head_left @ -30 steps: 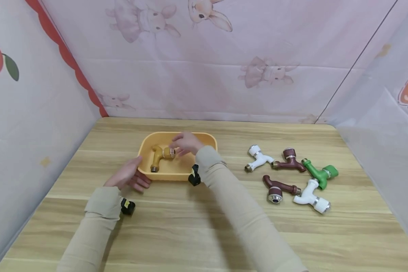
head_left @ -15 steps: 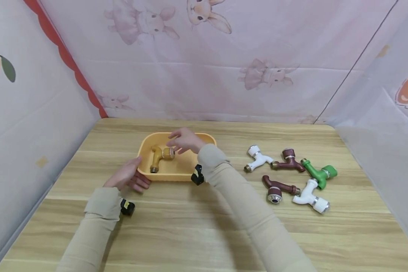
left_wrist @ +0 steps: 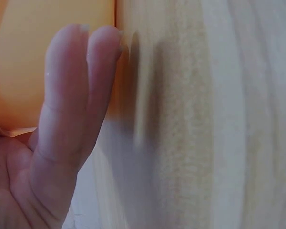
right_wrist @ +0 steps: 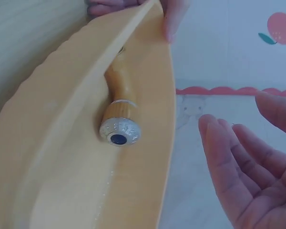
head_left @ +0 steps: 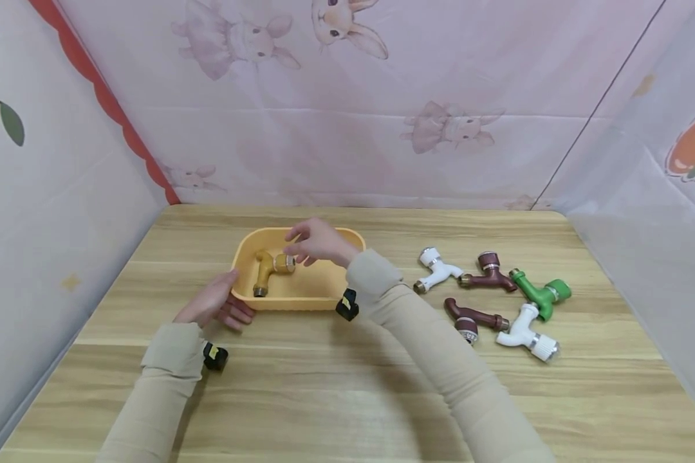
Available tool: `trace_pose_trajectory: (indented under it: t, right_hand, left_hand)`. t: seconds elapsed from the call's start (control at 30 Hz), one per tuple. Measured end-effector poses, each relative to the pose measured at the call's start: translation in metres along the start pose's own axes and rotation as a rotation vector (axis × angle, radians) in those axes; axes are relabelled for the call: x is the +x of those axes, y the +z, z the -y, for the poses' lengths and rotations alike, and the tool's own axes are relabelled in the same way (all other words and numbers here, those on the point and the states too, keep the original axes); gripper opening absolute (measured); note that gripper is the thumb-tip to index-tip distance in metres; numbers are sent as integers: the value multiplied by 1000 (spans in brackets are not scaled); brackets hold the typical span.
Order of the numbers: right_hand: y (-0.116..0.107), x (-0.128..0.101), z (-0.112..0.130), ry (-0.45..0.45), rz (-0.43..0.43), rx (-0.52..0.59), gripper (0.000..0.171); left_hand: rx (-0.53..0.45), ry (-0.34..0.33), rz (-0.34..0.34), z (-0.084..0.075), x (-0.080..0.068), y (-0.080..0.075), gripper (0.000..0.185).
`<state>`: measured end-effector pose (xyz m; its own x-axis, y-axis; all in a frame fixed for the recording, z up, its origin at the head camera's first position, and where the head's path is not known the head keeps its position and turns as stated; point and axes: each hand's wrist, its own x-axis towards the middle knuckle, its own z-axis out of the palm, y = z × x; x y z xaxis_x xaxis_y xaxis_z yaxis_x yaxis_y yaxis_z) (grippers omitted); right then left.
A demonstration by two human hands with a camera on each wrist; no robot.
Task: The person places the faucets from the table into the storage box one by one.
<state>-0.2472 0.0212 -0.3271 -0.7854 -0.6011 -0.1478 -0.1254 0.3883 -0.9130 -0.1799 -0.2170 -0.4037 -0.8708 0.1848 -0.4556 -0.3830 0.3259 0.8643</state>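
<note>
Yellow tap [head_left: 264,272] — head, right-wrist views only

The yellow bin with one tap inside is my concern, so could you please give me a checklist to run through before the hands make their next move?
1. Yellow tap lying inside the yellow bin: ok.
2. Left hand touching the bin's near-left corner: ok.
3. Firmness of that contact: cannot tell.
4. Right hand holding nothing, apart from the yellow tap: ok, by the right wrist view.
5. All taps inside the bin: not ok; two white taps, two maroon taps and a green tap lie on the table.
</note>
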Motion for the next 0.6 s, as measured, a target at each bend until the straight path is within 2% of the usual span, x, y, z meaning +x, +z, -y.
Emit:
trace_pose_trajectory:
  t: [0.6]
  right_hand:
    - [-2,-32,1,-113,-21,-218,33]
  left_hand:
    - [-5,-1,-14,2,1,2,69]
